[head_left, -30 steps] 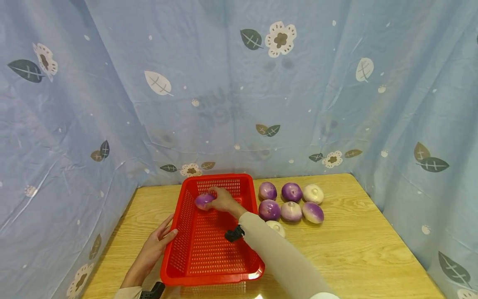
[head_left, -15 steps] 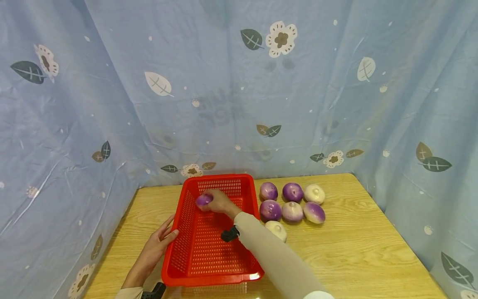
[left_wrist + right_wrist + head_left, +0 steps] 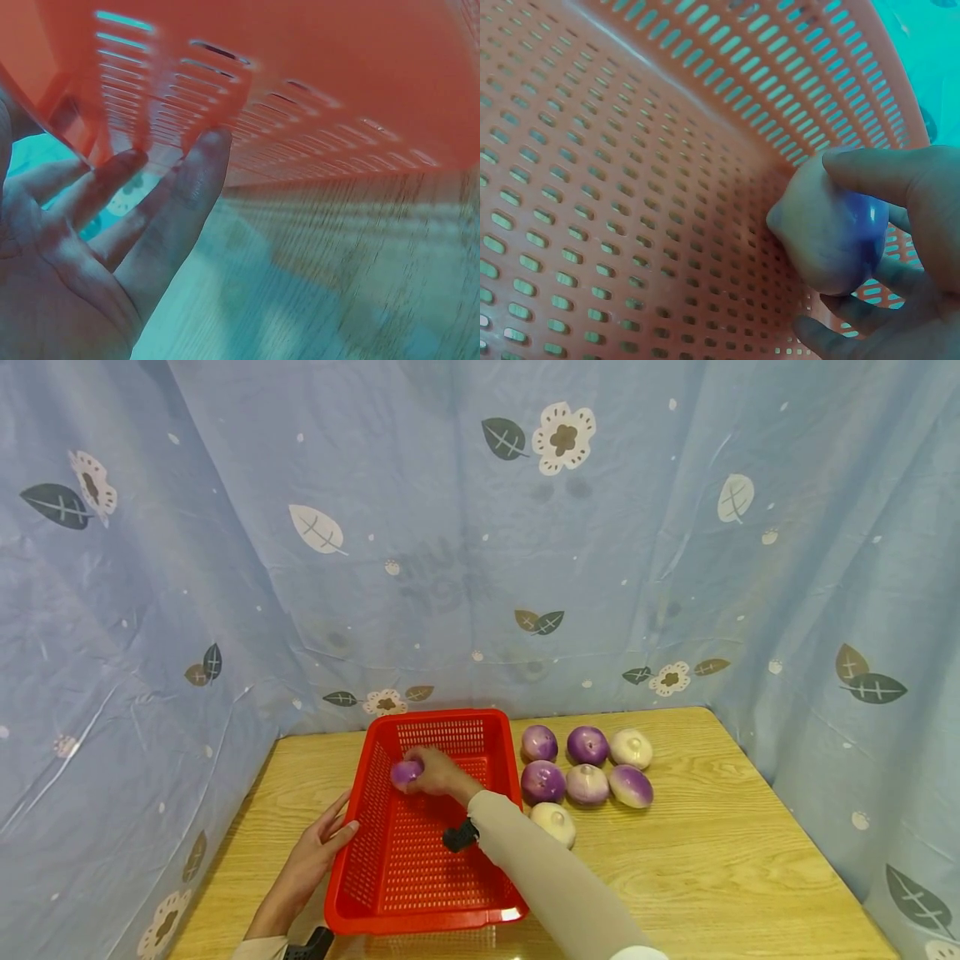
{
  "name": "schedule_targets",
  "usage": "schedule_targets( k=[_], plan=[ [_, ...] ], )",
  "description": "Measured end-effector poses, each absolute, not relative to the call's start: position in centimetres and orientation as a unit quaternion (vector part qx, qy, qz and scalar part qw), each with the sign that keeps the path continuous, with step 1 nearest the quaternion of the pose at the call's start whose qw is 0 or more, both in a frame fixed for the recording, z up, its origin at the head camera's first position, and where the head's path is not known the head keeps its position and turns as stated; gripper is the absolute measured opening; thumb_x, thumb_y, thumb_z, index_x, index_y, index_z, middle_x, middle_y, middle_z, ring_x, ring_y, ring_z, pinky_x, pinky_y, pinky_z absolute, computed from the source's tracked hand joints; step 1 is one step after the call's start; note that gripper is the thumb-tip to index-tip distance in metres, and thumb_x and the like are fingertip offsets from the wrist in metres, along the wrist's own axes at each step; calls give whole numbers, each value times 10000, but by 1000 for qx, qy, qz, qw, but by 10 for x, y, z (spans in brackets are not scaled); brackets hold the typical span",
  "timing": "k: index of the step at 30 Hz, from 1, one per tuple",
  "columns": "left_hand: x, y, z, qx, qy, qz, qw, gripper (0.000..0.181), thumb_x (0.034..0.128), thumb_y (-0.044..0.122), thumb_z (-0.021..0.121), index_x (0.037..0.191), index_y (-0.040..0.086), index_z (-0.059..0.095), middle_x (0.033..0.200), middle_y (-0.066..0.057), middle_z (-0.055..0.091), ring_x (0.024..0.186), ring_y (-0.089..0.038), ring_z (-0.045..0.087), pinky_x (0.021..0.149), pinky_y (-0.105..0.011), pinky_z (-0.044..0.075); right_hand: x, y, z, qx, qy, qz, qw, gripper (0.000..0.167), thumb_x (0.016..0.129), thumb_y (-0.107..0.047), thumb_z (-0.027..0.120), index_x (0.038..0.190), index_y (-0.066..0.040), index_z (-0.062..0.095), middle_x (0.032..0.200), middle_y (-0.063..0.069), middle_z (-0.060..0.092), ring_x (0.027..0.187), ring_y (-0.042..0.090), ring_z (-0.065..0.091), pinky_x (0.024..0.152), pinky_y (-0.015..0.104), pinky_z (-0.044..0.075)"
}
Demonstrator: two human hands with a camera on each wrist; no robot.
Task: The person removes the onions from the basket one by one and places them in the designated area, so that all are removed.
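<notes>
A red plastic basket [image 3: 427, 927] with slotted walls stands on the wooden table. Inside it, near the far left, my right hand [image 3: 437, 772] grips a glossy purple-and-white onion [image 3: 405, 774] between thumb and fingers. In the right wrist view, the onion [image 3: 821, 225] lies tilted with its pale, pointed end toward the basket floor; whether it touches the floor is unclear. My left hand [image 3: 311, 853] touches the basket's outer left side. The left wrist view has this hand's fingers [image 3: 199, 169] extended against the basket wall [image 3: 337, 45].
Right of the basket, several purple and white onions [image 3: 587, 785] sit grouped on the table [image 3: 697, 843]. The nearest, a white onion [image 3: 553, 823], is close to the basket's right rim, partly behind my right sleeve [image 3: 547, 885]. A blue patterned curtain [image 3: 450, 568] surrounds the table.
My right hand, still gripping the onion, has lowered slightly toward me inside the basket, and the onion has turned a little. The left hand stays at the basket's side.
</notes>
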State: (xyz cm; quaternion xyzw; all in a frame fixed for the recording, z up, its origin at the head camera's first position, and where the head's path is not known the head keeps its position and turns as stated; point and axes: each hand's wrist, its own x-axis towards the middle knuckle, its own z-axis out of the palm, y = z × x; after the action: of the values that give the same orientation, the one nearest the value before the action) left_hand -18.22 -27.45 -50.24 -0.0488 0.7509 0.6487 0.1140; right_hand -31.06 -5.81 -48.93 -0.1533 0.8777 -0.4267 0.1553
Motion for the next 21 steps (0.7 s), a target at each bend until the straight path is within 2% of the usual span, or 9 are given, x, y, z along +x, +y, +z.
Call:
schedule_targets(
  k=[11,21],
  plan=[
    [-182,-275,-505,-48,748,653,114,664,991,314,585,1563,316,248,1533,-200,396,1176,-331,626,849,-448,591,-308,-56,-492,-151,877,-426,166,439,797,-171,817,1178,-199,601,1137,29,639,1036,228,631,941,431,553],
    [-182,-275,-503,-40,751,650,112,664,991,322,583,1563,324,245,1549,-207,365,1203,-346,605,861,-452,586,-304,-52,-479,-177,877,-424,139,513,805,-175,809,1269,-147,593,1182,47,644,1048,218,639,904,385,570]
  ],
)
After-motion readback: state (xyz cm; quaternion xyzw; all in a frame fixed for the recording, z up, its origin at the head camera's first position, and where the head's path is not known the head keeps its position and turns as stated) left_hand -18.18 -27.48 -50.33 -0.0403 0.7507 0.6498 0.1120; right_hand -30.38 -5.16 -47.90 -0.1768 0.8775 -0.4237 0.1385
